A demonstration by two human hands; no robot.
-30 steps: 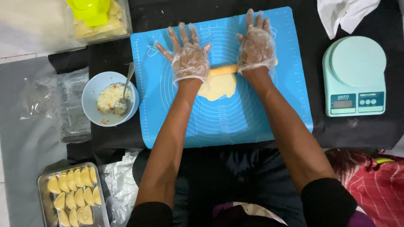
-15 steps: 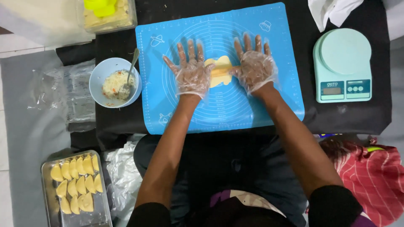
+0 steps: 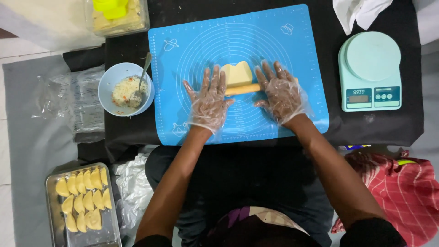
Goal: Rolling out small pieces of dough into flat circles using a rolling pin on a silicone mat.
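The dough (image 3: 238,73) lies mid-way on the blue mat (image 3: 292,45), a rolling pin (image 3: 242,88) across its near edge. The left hand (image 3: 208,100) and right hand (image 3: 281,91) press flat, grip released, palms on the pin ends. Even pressure from both palms keeps thickness uniform.

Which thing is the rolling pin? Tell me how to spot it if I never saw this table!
Find the big blue silicone baking mat on the black table. Near its middle lies a pale yellow piece of dough, and along its near edge sits the thin wooden rolling pin, under the left hand and right hand, both in clear plastic gloves. It is the only long, tan stick there.
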